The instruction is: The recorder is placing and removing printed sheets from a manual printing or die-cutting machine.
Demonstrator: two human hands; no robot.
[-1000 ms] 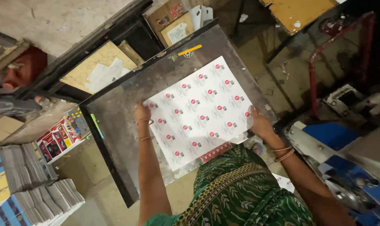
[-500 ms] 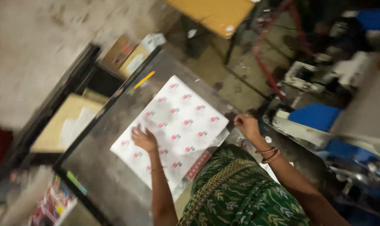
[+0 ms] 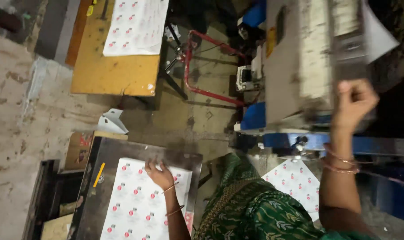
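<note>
the left hand (image 3: 159, 174) lies spread flat on the printed sheet (image 3: 139, 202) on the dark metal table (image 3: 108, 153), thin and floppy, probably best lifted by an edge, while the right hand (image 3: 354, 101) pinches a white sheet (image 3: 377, 38) near the machine (image 3: 309, 58)

Stained concrete floor (image 3: 15, 111); yellow wooden table (image 3: 115, 73); red metal frame (image 3: 197, 66); dim light.
</note>
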